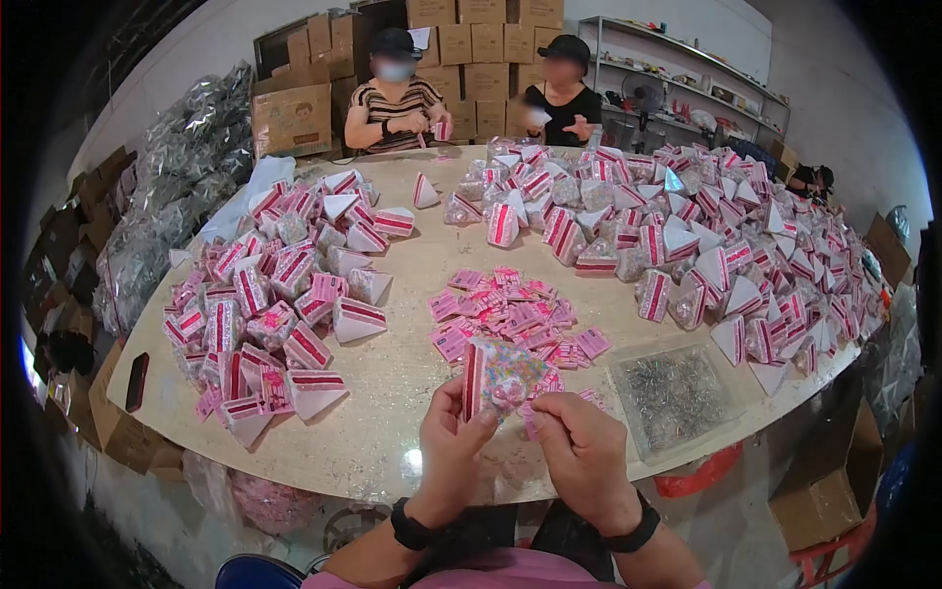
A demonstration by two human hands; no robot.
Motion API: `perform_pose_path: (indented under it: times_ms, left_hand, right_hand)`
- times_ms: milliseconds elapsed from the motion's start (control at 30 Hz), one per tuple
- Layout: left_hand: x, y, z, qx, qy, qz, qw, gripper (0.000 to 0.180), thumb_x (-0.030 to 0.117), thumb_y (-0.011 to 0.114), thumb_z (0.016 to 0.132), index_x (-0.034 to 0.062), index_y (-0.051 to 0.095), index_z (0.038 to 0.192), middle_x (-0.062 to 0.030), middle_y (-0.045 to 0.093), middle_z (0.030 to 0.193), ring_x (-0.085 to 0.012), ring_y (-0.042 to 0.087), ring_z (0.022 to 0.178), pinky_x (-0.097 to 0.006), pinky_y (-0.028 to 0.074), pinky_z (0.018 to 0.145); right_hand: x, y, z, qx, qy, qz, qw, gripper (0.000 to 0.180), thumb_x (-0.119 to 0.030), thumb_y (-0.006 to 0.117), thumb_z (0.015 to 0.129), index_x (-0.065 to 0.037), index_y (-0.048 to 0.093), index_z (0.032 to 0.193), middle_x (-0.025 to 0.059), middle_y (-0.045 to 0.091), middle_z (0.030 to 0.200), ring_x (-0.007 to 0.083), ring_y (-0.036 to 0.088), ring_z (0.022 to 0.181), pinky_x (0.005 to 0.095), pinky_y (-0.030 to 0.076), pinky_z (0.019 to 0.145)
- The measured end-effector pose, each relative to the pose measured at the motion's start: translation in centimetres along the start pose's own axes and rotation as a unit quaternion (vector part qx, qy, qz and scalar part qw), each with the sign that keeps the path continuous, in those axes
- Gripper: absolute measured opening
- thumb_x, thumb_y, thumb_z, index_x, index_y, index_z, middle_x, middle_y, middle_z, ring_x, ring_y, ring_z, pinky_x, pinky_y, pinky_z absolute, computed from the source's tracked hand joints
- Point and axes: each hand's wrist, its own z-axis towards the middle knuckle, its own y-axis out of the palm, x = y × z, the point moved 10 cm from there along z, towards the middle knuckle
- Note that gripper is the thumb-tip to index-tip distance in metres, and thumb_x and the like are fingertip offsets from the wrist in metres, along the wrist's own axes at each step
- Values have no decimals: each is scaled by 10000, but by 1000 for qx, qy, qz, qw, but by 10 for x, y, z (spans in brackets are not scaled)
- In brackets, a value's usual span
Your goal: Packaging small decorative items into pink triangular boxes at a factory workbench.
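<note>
In front of me, my left hand (451, 450) is closed around a toy cake slice (506, 377). The slice is wedge-shaped, with pink and white layered sides and a sprinkle-like coloured face. Close beside it, my right hand (587, 454) pinches a small pink card (531, 420) against the slice's lower corner. Fingers hide part of the card, and I cannot make out a fastener there. Just beyond my hands lies a loose heap of pink cards (510, 312). A shallow clear tray (699, 444) of small metal pins (675, 385) sits right of my right hand.
Heaped cake slices (263, 294) cover the table's left side; a larger heap (751, 265) spreads over the right. A phone (137, 381) lies at the left edge. Two people (394, 103) work across the table (392, 432). Cartons (483, 83) are stacked behind them.
</note>
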Motion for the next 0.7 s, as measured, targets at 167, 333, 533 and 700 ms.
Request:
perform_pose_path:
  times_ms: [167,333,533,700]
  left_hand:
    - [1,-1,-2,11,18,27,999,528,134,668,775,-50,404,1193,-127,530,1137,-185,533,1057,-337,403,958]
    - [2,0,-3,15,23,34,999,542,133,685,764,-37,410,1199,-110,529,1140,-171,527,1061,-322,398,955]
    - [2,1,-3,14,37,36,999,563,134,692,754,-37,406,1207,-106,518,1157,-170,515,1077,-317,393,958]
    - [4,3,-3,-3,56,44,997,569,98,684,758,-34,388,1226,-107,498,1168,-168,506,1080,-316,388,961]
  right_hand:
    - [-4,-3,0,10,-23,-12,1000,121,-10,576,798,16,593,915,169,623,832,325,626,749,367,501,636]
    - [-8,-5,1,25,-37,-31,999,111,3,576,787,13,592,896,162,621,812,322,623,728,366,498,619]
    - [-7,-6,1,29,-39,-44,998,107,9,571,782,5,588,887,154,611,787,320,615,703,371,487,597]
    - [-6,-6,1,33,-50,-56,997,102,7,569,782,-3,580,883,147,596,764,318,605,681,380,475,580]
